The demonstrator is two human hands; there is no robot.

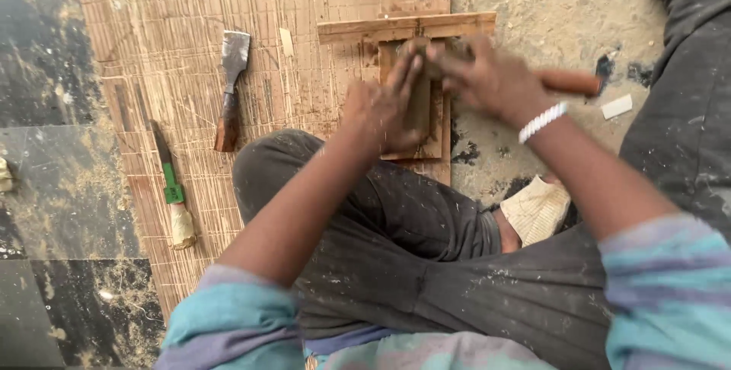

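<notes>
Striped teal-and-lilac sleeves [228, 317] framed mid-carving work at upper centre: left hand [381, 115] flat-fingered on the small rectangular wooden block [417, 111], right hand [491, 81] closed round a blurred brown wooden-handled tool [567, 81], needing steady pressure.

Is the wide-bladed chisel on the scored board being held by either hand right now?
No: the wide-bladed chisel lies alone on the scored board, while the left hand and right hand work at the small wooden piece.

1. A small wooden block [417, 107], brown and upright-long, lies flat on a scored plywood board beside a raised wooden strip [403, 27].
2. A tool with a reddish-brown wooden handle [569, 81] lies level, its working end hidden and blurred.
</notes>
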